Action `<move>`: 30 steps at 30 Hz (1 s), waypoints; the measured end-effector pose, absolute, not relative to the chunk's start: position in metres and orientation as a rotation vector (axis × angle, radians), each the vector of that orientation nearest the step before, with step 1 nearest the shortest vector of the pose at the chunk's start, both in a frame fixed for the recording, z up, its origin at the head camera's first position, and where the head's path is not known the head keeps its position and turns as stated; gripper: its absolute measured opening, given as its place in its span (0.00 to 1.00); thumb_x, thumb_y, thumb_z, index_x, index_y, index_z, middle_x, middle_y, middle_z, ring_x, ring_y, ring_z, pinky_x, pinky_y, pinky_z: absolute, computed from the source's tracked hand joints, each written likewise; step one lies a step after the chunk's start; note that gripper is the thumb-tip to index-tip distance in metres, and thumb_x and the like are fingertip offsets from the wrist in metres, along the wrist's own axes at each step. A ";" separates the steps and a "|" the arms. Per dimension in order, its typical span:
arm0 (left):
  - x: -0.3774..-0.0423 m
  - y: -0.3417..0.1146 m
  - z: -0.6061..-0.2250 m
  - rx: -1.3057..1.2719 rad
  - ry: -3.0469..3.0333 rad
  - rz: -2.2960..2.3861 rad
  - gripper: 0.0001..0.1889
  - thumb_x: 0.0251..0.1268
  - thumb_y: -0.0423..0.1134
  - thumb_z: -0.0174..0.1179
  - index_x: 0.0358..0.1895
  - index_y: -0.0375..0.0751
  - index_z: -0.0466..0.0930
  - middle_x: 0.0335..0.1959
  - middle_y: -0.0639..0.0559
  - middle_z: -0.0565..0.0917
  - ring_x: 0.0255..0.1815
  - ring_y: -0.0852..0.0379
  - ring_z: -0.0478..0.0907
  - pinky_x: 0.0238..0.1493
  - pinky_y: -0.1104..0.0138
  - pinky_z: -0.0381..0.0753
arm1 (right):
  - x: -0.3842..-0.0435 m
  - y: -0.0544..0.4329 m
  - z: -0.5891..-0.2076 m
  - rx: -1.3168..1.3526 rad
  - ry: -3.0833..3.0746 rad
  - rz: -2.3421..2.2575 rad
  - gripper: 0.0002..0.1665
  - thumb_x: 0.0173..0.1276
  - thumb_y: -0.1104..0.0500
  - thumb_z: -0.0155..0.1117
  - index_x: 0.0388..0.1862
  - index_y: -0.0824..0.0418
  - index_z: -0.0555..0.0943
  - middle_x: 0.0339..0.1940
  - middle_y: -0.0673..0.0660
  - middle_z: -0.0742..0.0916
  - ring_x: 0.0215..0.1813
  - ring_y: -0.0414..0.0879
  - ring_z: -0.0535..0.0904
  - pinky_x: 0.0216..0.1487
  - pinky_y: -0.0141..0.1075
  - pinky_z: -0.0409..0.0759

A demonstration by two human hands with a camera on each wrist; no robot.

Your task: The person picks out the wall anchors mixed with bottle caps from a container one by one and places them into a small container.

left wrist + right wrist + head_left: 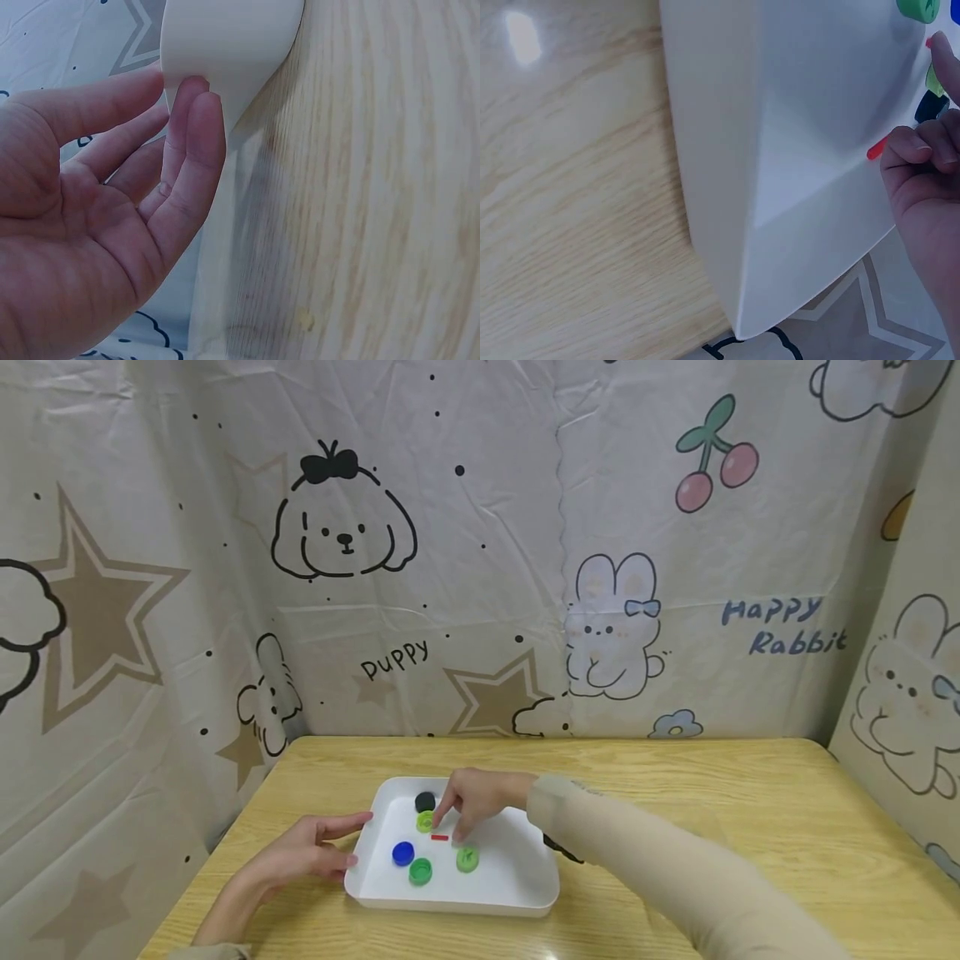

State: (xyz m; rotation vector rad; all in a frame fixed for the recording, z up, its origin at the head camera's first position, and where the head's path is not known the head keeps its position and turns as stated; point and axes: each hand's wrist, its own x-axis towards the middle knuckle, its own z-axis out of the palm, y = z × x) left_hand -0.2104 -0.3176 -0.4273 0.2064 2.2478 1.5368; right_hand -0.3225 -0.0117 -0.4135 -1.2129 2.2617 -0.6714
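A white tray [517, 881] lies on the table with several round caps in it: black [425, 802], yellow-green [425, 822], blue [402, 853], green [420, 872] and light green [467, 859]. A short red stick [439, 837] lies among them. My left hand [303, 852] rests its fingertips against the tray's left end; in the left wrist view the fingers [202, 142] are loosely bent at the outer wall. Over the tray, my right hand [477, 797] points its index finger down beside the yellow-green cap, thumb apart. Its other fingers are folded in the right wrist view, beside another red stick [877, 148].
The tray stands on a light wooden table [637, 827]. A dark object [564, 852] shows at its right side, partly hidden behind the right sleeve [637, 852]. A printed cloth [487, 527] hangs behind the table and at both sides.
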 end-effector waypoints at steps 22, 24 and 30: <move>-0.210 -0.317 -0.426 0.229 2.246 1.540 0.38 0.66 0.32 0.71 0.78 0.31 0.67 0.79 0.24 0.59 0.56 0.47 0.84 0.51 0.53 0.88 | -0.318 -0.023 -0.421 -1.169 2.251 -0.685 0.17 0.60 0.70 0.81 0.47 0.56 0.94 0.20 0.44 0.79 0.22 0.36 0.65 0.27 0.27 0.65; -0.210 -0.316 -0.426 0.226 2.260 1.527 0.38 0.66 0.32 0.71 0.78 0.31 0.67 0.79 0.24 0.59 0.57 0.47 0.84 0.52 0.53 0.88 | -0.317 -0.021 -0.420 -1.158 2.259 -0.689 0.17 0.59 0.70 0.82 0.46 0.57 0.94 0.23 0.45 0.83 0.24 0.37 0.66 0.28 0.27 0.66; -0.209 -0.316 -0.425 0.225 2.276 1.512 0.38 0.66 0.33 0.71 0.78 0.32 0.68 0.78 0.25 0.60 0.56 0.47 0.84 0.51 0.54 0.88 | -0.314 -0.011 -0.414 -1.155 2.284 -0.678 0.16 0.59 0.67 0.83 0.46 0.58 0.94 0.26 0.47 0.85 0.26 0.37 0.68 0.30 0.27 0.66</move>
